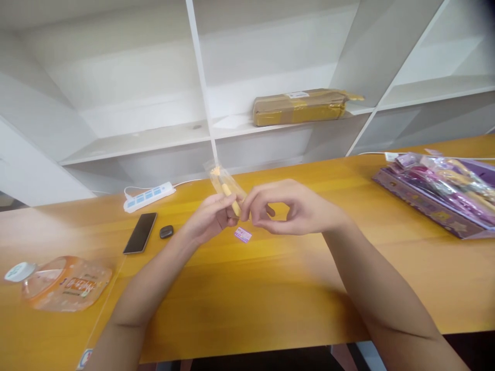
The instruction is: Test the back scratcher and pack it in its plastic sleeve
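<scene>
Above the table, my left hand (pixel 212 219) is closed around a yellow pen-like stick (pixel 231 202), its thumb lying over the shaft. A clear plastic sleeve (pixel 234 186) surrounds or lies against the stick, and a small yellow-orange piece shows at its far end. Close beside the stick's near end, my right hand (pixel 288 208) has its thumb and fingers curled into a pinch. Whatever is between those fingertips is hidden. A small purple and white card (pixel 243 235) lies flat on the table just below both hands.
Left on the table (pixel 247 304) are a power strip (pixel 150 197), a phone (pixel 140 233), a small black case (pixel 166 232) and an orange-labelled bottle (pixel 67 283) on its side. At right, a purple box (pixel 421 203) holds several wrapped items. A taped parcel (pixel 299 107) sits on the shelf.
</scene>
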